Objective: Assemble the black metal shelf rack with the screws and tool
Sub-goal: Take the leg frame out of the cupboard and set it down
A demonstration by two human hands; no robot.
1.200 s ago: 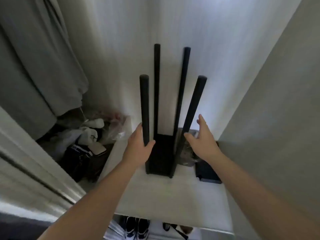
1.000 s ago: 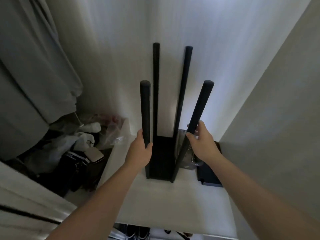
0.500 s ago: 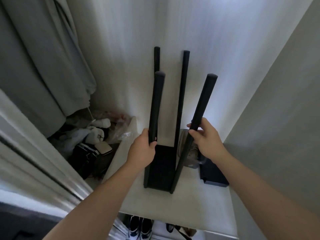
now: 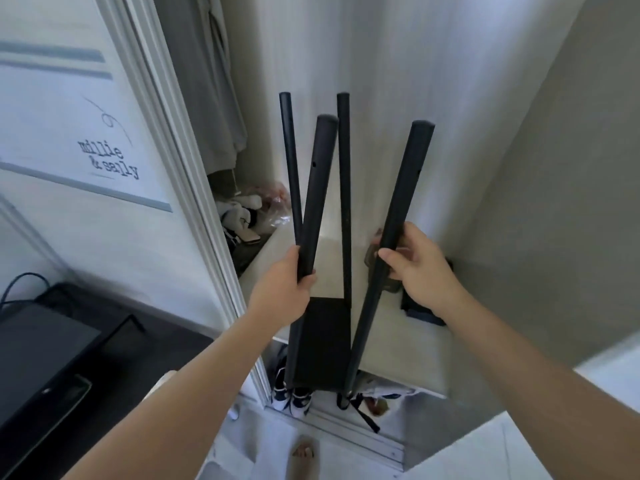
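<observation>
The black metal shelf rack (image 4: 323, 344) is upside down, its flat panel low and several round legs pointing up. It hangs in the air in front of a white closet shelf (image 4: 408, 344). My left hand (image 4: 282, 289) grips the near left leg (image 4: 317, 192) about halfway up. My right hand (image 4: 417, 268) grips the near right leg (image 4: 403, 199) at a similar height. The two rear legs stand behind, between my hands. No screws or tool are visible.
A white door frame (image 4: 194, 188) runs down the left beside the rack. Clothes and bags (image 4: 249, 216) lie in the closet at the left. A dark box (image 4: 420, 311) sits on the shelf by my right wrist. Shoes (image 4: 291, 400) are below; a black cabinet (image 4: 45, 355) is far left.
Both hands closed round the near legs, then lifted the rack off the shelf and drew it toward me and out of the closet. The view has swung left.
</observation>
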